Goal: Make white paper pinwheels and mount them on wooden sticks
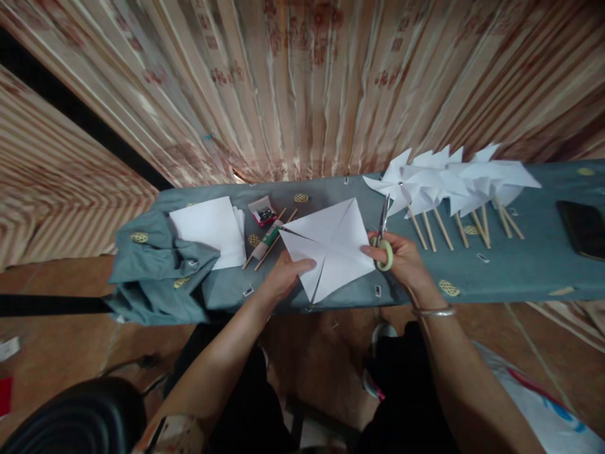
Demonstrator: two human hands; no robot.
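Observation:
A square white paper sheet (338, 243), slit inward from its corners, is held up over the narrow table. My left hand (288, 274) grips its lower left side, thumb on top. At the right edge, my right hand (397, 255) pinches the paper between thumb and fingers. Scissors with pale green handles (385, 255) hang on that same hand, blades pointing away from me and clear of the paper. Behind the sheet's left corner lie thin wooden sticks (250, 260), a green and white glue stick (268, 241) and a small red box (263, 211) of metal pins.
White paper pinwheels (439, 183) on wooden sticks lie in a row at the right. A stack of white paper (208, 230) is at the left. A dark phone (581, 228) rests near the right end of the cloth-covered table (411, 287). A curtain (302, 94) hangs behind.

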